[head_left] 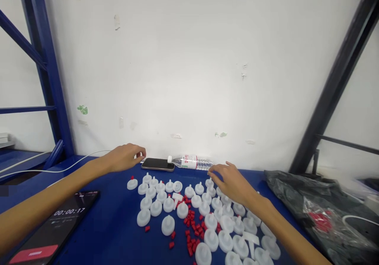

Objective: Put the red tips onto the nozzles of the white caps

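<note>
On the blue tabletop [112,221], a white round plastic cap with a red tip [132,184] stands spout-up, nearer the left hand [127,157] than the right hand [231,181], which arches over similar white caps [204,208]. Both grips curl; whether either pinches anything, I cannot tell.

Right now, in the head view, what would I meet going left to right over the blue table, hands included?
Phone showing a timer → left hand → dark-screened phone → clear bottle → right hand → dark plastic bag.
</note>
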The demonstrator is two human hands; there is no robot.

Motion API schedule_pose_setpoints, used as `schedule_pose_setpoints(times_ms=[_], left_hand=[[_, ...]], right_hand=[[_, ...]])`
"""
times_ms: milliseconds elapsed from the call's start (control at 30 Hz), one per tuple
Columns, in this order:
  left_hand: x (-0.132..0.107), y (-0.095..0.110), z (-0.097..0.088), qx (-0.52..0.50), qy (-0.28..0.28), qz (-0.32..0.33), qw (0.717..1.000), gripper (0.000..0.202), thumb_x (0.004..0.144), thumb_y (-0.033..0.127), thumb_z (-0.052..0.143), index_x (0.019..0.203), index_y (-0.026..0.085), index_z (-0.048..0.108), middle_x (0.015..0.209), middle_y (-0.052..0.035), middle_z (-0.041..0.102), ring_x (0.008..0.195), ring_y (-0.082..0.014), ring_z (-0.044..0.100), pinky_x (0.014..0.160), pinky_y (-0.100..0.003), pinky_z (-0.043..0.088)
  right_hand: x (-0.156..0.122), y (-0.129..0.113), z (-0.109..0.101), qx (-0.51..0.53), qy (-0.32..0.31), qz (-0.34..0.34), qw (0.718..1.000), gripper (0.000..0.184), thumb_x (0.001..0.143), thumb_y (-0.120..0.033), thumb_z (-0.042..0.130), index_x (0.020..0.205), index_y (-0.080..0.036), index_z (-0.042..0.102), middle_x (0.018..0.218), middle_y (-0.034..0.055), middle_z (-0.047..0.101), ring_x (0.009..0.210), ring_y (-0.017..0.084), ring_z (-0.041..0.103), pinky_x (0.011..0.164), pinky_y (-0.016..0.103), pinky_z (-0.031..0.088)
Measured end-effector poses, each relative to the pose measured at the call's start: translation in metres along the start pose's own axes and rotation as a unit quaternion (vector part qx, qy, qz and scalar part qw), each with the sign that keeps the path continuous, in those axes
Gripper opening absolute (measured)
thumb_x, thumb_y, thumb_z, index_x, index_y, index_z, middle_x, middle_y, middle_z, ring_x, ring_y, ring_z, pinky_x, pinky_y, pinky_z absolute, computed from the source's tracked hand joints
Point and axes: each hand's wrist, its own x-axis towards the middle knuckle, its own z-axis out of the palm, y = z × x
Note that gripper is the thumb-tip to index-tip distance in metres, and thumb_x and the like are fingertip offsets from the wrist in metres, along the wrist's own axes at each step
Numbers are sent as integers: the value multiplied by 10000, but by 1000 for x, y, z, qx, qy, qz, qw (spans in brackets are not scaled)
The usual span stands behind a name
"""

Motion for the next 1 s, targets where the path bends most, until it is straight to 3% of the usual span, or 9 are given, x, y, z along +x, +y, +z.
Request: schedule_pose_setpoints(times_ms=[67, 167, 267, 367, 533, 700, 833, 1000], left_hand=[[-13, 25, -8, 8, 26, 10, 1000, 227, 1017, 386, 630, 1071, 174, 693, 999, -35, 723, 851, -191, 697, 793, -386, 585], [-32, 66, -9, 5, 67, 50, 996, 175, 1007, 249, 545, 935, 211, 701, 885, -29, 730, 780, -204, 682, 691, -331, 506], [-45, 104, 3, -8, 107, 108, 988, 226, 996, 238, 485, 860, 220, 665, 833, -36, 718, 719, -200, 665, 646, -319, 446], [-53, 127, 22, -22, 144, 184, 972, 272, 1021, 240, 408, 848, 226, 618, 789, -18, 683, 682, -178, 635, 624, -310, 413], [-62, 130, 46, -31, 213, 260, 941, 247, 975, 158, 401, 797, 223, 559, 714, -8, 617, 598, -169, 562, 538, -332, 322], [-74, 124, 55, -65, 263, 288, 918, 259, 967, 86, 416, 783, 221, 538, 659, 7, 562, 560, -160, 511, 518, -325, 322], [-79, 125, 62, -99, 284, 304, 904, 246, 959, 50, 444, 815, 219, 551, 648, 10, 543, 545, -159, 483, 509, -326, 328], [-81, 130, 64, -142, 294, 308, 894, 230, 924, 38, 481, 820, 233, 545, 621, 14, 535, 516, -160, 488, 487, -328, 339]], right_hand=[[-5, -12, 0, 21, 2, -24, 999, 287, 1067, -321, 450, 1072, -228, 721, 1136, 66, 773, 1113, 254, 691, 1206, 551, 255], [-11, -32, 6, 47, 3, -65, 997, 249, 1052, -352, 519, 1052, -231, 737, 1085, 59, 777, 1103, 262, 684, 1203, 576, 253], [-16, -46, 15, 40, 1, -85, 996, 198, 1025, -336, 593, 1070, -215, 743, 1014, 68, 779, 1067, 280, 681, 1170, 607, 296], [-18, -50, 23, 34, 12, -80, 996, 120, 997, -255, 637, 1025, -214, 746, 962, 54, 770, 1026, 270, 681, 1139, 589, 345], [-18, -45, 24, 114, 52, -59, 990, 82, 1007, -295, 641, 980, -251, 704, 1013, -1, 762, 1008, 221, 692, 1112, 485, 405], [-22, -40, 17, 160, 71, -41, 984, 134, 1074, -309, 501, 1081, -245, 618, 1095, 21, 753, 990, 211, 709, 863, 364, 546], [-24, -37, 19, 102, 94, -84, 987, 72, 1044, -233, 554, 1081, -240, 616, 1163, 52, 744, 1071, 247, 704, 930, 416, 538], [-23, -34, 19, 65, 131, -137, 980, 141, 1015, -131, 558, 1056, -240, 638, 1150, 66, 746, 1175, 262, 671, 1004, 466, 509]])
